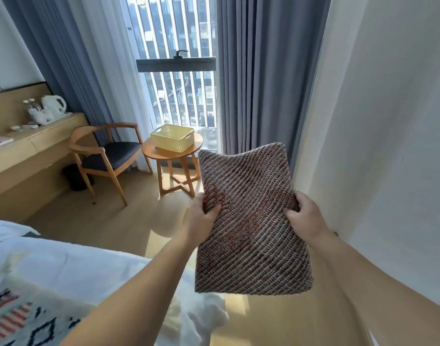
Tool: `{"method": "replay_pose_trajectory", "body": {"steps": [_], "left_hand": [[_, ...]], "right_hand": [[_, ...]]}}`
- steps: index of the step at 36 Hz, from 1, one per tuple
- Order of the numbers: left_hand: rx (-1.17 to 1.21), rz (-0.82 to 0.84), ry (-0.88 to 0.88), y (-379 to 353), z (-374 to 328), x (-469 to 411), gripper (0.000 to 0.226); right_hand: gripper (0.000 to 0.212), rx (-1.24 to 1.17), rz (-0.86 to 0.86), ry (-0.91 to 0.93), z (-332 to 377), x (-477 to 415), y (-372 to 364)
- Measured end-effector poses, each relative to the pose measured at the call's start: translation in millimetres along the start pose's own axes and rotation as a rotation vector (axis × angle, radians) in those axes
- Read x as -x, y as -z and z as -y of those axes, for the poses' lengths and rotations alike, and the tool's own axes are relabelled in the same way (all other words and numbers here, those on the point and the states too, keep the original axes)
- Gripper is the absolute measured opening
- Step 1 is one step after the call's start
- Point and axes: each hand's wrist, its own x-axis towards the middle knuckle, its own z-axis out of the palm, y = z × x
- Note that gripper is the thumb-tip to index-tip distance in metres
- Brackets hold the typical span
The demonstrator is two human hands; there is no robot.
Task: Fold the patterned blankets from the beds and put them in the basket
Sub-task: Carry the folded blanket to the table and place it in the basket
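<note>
Head view: folded striped blanket (251, 221) held in the air, left hand (201, 221) and right hand (303, 216) each gripping a side edge. Yellow basket (172, 137) on the round table (149, 152), well apart, looks empty. Another patterned blanket (19, 318) on the bed (64, 258), apparently unfolded. Judged: one folded, none deposited

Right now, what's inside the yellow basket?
Nothing shows above the basket rim, and its far inner wall looks bare. Its near wall hides the bottom, so I cannot tell if it is empty.
</note>
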Motion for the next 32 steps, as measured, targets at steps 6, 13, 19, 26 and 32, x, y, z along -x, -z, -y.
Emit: {"method": "replay_pose_trajectory", "body": {"steps": [6, 13, 19, 26, 32], "left_hand": [[0.080, -0.001, 0.029, 1.4, 2.6, -65.1, 0.035], [0.101, -0.038, 0.055, -9.5, 17.2, -145.1, 0.027], [0.067, -0.136, 0.076, -27.6, 24.7, -240.9, 0.037], [0.101, -0.301, 0.067, -59.0, 18.0, -346.2, 0.027], [0.148, -0.365, 0.098, -72.6, 16.2, -421.0, 0.025]], "right_hand": [[0.038, 0.005, -0.009, 0.007, -1.4, -74.2, -19.8], [0.035, -0.017, 0.034, 0.026, -12.2, -168.8, -46.4], [0.035, -0.065, 0.052, 0.092, -22.9, -275.6, -63.7], [0.034, -0.114, 0.042, 0.127, -32.7, -399.9, -64.7], [0.031, -0.125, 0.072, 0.156, -32.1, -492.5, -69.4]]}}
